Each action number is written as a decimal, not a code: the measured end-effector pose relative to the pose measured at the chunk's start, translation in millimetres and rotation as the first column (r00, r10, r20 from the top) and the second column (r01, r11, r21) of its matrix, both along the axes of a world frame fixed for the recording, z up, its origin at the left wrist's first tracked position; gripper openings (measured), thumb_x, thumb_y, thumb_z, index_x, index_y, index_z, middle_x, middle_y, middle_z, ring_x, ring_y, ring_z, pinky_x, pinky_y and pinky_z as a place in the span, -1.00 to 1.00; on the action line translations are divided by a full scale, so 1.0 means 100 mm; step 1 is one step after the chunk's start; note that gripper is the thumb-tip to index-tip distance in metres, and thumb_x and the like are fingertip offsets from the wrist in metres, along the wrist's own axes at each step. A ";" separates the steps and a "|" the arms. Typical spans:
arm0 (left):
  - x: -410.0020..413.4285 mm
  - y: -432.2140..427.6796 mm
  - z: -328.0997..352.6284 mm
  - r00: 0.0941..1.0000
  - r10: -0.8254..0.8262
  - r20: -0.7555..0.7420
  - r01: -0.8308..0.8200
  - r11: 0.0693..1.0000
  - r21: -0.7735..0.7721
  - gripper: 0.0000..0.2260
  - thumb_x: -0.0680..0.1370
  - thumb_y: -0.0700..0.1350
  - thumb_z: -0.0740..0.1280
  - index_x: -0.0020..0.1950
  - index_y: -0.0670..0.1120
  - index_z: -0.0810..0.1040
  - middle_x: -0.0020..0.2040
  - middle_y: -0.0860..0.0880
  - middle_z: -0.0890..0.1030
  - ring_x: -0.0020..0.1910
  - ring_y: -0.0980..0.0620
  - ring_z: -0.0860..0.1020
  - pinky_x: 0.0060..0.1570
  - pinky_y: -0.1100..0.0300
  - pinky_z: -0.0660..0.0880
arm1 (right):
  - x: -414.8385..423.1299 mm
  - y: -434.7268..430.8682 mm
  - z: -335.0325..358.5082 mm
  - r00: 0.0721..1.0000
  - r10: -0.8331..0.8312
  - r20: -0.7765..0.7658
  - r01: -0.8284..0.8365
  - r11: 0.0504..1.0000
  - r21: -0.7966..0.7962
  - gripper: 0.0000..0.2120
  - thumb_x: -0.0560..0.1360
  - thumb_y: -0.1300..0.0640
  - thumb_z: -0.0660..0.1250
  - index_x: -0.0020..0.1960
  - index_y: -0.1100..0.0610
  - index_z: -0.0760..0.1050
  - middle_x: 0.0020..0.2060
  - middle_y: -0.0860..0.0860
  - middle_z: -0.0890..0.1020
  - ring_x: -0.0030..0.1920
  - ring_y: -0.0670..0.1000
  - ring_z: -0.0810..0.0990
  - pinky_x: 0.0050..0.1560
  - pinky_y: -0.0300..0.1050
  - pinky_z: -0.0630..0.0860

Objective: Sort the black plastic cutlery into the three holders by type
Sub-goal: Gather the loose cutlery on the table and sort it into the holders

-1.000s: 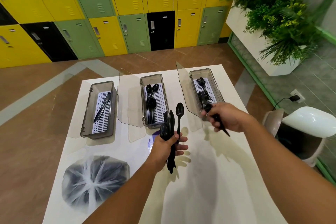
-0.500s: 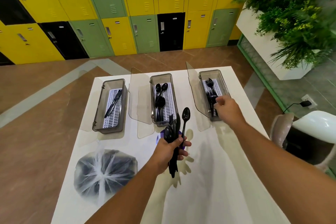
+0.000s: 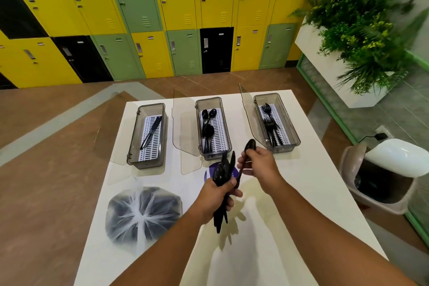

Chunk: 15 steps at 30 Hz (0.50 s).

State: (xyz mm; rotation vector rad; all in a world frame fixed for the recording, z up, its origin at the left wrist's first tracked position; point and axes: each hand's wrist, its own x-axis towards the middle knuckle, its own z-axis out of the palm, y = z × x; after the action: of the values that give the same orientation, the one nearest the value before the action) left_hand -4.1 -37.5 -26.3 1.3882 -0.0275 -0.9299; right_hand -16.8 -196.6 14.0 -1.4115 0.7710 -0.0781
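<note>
My left hand (image 3: 217,195) grips the bundle (image 3: 220,172) as my right hand (image 3: 260,165) pinches one spoon (image 3: 250,145); next, I judge, it goes into the middle holder (image 3: 216,156)

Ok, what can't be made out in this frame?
All in the head view:
- The bundle of black plastic cutlery: count and types unclear; the left hand grips it and pieces overlap.
- The tied translucent white plastic bag: only a dark mass shows through the film.
- The purple round disc on the white table: mostly hidden behind the bundle and the right hand, which pinches a black plastic spoon.
</note>
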 end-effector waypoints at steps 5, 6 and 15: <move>0.01 0.09 -0.12 0.994 0.099 0.041 -0.103 0.990 0.098 -0.83 0.58 -0.11 0.41 -0.02 -0.21 0.53 -0.36 -0.09 0.43 -0.52 0.05 0.32 -0.48 0.17 0.40 | -0.01 0.07 0.00 0.995 -0.101 0.016 0.100 0.992 0.071 -0.82 0.64 0.25 0.12 -0.01 0.25 0.49 -0.44 0.09 0.52 -0.47 0.07 0.47 -0.38 -0.09 0.46; 0.01 0.10 -0.13 0.992 0.112 0.058 -0.118 0.987 0.111 -0.83 0.57 -0.12 0.41 0.04 -0.21 0.54 -0.34 -0.07 0.41 -0.51 0.07 0.30 -0.48 0.16 0.40 | -0.04 0.12 -0.01 0.998 -0.070 0.000 0.070 0.996 0.053 -0.83 0.63 0.23 0.15 0.01 0.25 0.50 -0.48 0.05 0.46 -0.51 0.02 0.39 -0.44 -0.15 0.37; 0.06 0.06 -0.14 0.977 0.037 0.212 -0.083 0.973 0.214 -0.82 0.61 -0.26 0.20 0.13 -0.07 0.52 -0.25 -0.05 0.56 -0.43 0.03 0.38 -0.42 0.14 0.42 | -0.19 0.52 -0.17 0.958 0.265 -0.114 -0.280 0.947 -0.154 -0.96 0.47 0.08 0.45 -0.09 0.03 0.62 -0.40 -0.06 0.58 -0.47 -0.05 0.45 -0.50 -0.21 0.28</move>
State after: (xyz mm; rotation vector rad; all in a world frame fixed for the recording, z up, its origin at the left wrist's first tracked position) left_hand 1.9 -31.4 -40.0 1.6813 -0.0392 -0.7514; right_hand -35.3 -145.0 -3.3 -1.6816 0.6482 0.1408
